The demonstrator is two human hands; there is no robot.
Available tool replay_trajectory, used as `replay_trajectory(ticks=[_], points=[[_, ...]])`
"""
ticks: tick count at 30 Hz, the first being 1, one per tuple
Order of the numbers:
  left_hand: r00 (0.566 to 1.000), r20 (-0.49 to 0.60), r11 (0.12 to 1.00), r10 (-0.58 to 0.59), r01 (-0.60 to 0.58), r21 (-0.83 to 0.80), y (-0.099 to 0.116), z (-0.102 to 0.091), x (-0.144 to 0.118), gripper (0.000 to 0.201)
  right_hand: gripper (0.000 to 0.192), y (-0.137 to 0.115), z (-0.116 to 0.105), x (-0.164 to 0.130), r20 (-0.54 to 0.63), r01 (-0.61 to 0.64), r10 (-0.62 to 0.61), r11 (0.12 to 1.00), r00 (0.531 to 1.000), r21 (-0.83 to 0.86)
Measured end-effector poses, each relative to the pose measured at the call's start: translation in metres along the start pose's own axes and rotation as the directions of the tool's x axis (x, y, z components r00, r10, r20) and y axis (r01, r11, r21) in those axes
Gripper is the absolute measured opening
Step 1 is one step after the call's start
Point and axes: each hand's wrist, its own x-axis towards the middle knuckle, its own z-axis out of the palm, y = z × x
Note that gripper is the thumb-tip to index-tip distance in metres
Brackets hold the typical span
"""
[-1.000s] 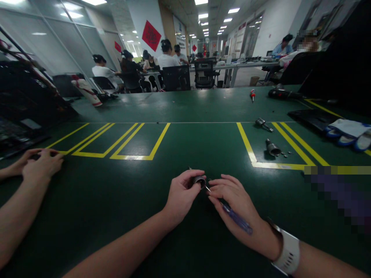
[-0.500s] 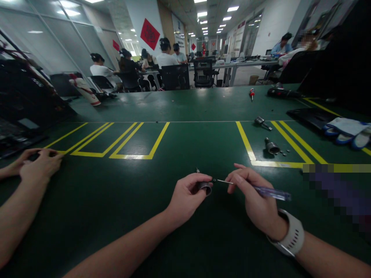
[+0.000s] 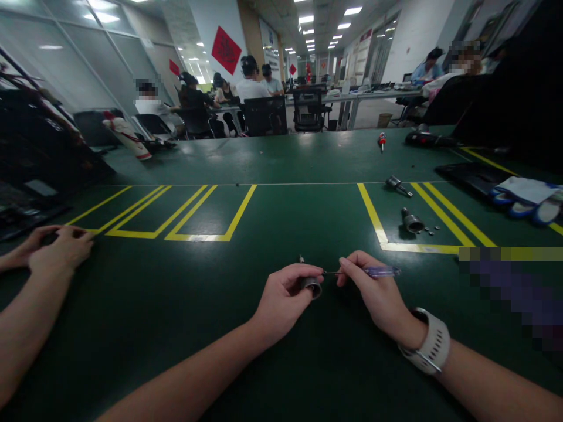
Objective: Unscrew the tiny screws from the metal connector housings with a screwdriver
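My left hand (image 3: pixel 284 299) is closed around a grey metal cup-shaped part (image 3: pixel 311 287), its open mouth toward the right and a thin shank sticking up behind the fingers. In my right hand (image 3: pixel 373 290) is a small screwdriver (image 3: pixel 382 271) with a clear purple handle, held between thumb and fingers. Its thin shaft points left, and the tip is at my left fingertips, beside the cup's rim. Something tiny and dark is at the tip; whether it touches the part I cannot tell.
A similar metal cup part (image 3: pixel 412 221) lies by several small pieces (image 3: pixel 431 228), with another shanked metal part (image 3: pixel 398 186) behind. Farther back is a red screwdriver (image 3: pixel 382 140). Gloves (image 3: pixel 525 196) rest at right. Another person's hands (image 3: pixel 61 252) work at left.
My right hand has moved left with the screwdriver, bringing its tip up to my left fingertips. The right fingers have drawn closer together. My left hand has hardly moved.
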Motion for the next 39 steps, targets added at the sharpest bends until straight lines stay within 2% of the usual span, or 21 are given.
replay_trajectory(ticks=[6,10,12,14,16,20,26,29,31,33,35,36,39], points=[[0.999,-0.029,0.999,-0.027,0.026,-0.034,-0.001,-0.002,0.000,0.031,0.026,0.002,0.000,-0.002,-0.010,0.050,-0.049,0.998,0.999,0.043],[0.995,-0.064,0.993,-0.075,0.068,-0.093,0.000,-0.002,0.001,0.029,0.021,0.001,-0.002,-0.008,-0.027,0.211,-0.210,0.955,0.977,0.210],[0.992,-0.088,0.990,-0.094,0.084,-0.110,0.001,-0.002,0.002,0.029,0.019,-0.001,-0.002,-0.013,0.016,0.286,-0.302,0.919,0.953,0.271],[0.989,-0.108,0.991,-0.097,0.086,-0.100,0.002,-0.001,0.002,0.030,0.019,-0.006,0.000,-0.018,0.114,0.328,-0.356,0.921,0.927,0.211],[0.990,-0.113,0.994,-0.088,0.079,-0.077,0.003,-0.001,0.002,0.031,0.020,-0.011,0.003,-0.023,0.198,0.385,-0.390,0.921,0.899,0.064],[0.991,-0.120,0.996,-0.063,0.055,-0.069,0.007,0.001,0.000,0.030,0.014,-0.013,0.009,-0.025,0.247,0.510,-0.467,0.847,0.849,-0.153],[0.988,-0.143,0.996,-0.057,0.046,-0.079,0.010,0.004,-0.001,0.031,0.009,-0.011,0.011,-0.026,0.358,0.641,-0.540,0.709,0.762,-0.294],[0.987,-0.142,0.993,-0.076,0.062,-0.100,0.009,0.004,-0.001,0.032,0.009,-0.013,0.010,-0.029,0.354,0.669,-0.574,0.688,0.738,-0.280],[0.988,-0.117,0.989,-0.099,0.085,-0.119,0.009,0.004,0.000,0.034,0.010,-0.013,0.007,-0.030,0.273,0.646,-0.591,0.733,0.759,-0.212],[0.989,-0.094,0.986,-0.113,0.100,-0.133,0.011,0.003,-0.001,0.036,0.013,-0.012,0.004,-0.027,0.134,0.540,-0.525,0.831,0.841,-0.133],[0.991,-0.074,0.984,-0.114,0.102,-0.147,0.014,0.005,-0.004,0.039,0.021,-0.009,0.002,-0.021,0.016,0.350,-0.350,0.935,0.937,-0.061],[0.992,-0.056,0.982,-0.110,0.100,-0.159,0.017,0.007,-0.006,0.041,0.024,-0.007,0.001,-0.016,-0.015,0.245,-0.245,0.969,0.969,-0.031],[0.992,0.083,0.974,-0.097,0.112,-0.197,0.024,0.015,-0.017,0.039,0.029,-0.002,0.001,-0.003,-0.023,0.046,-0.045,0.998,0.999,0.037]])
